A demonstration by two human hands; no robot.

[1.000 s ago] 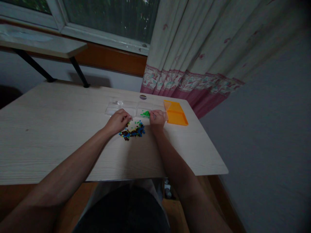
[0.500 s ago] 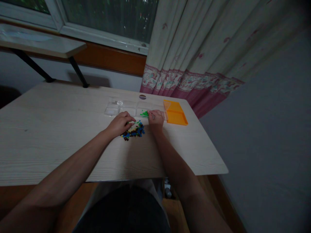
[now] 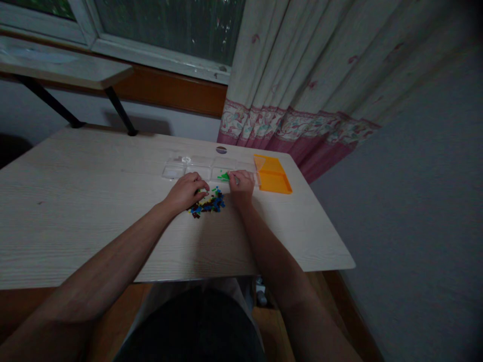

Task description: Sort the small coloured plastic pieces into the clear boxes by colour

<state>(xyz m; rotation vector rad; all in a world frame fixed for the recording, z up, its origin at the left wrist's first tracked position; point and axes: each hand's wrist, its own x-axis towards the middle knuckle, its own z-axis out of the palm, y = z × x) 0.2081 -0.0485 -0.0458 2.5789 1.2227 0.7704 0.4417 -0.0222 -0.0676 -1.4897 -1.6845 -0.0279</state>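
Note:
Small loose pieces in blue, dark brown, pale yellow and green form a pile (image 3: 212,203) on the table. Over its left edge rests my left hand (image 3: 185,191), the fingers curved and a small gap showing between thumb and forefinger. My right hand (image 3: 242,187) is at the front of a clear plastic compartment box (image 3: 198,172), its fingertips pinched together beside green pieces (image 3: 223,176) lying in one compartment. Whatever those fingertips hold is too small to make out. Behind the hand, part of the box is hidden.
An open orange case (image 3: 277,182) adjoins the clear box on the right. A dark oval mark or disc (image 3: 221,150) is behind the box on the wooden table (image 3: 94,216). A raised shelf (image 3: 86,73) stands at the back left, and a curtain (image 3: 287,118) hangs behind the table.
My left fingers have shifted very slightly left over the pile. My right hand stays almost still by the green pieces.

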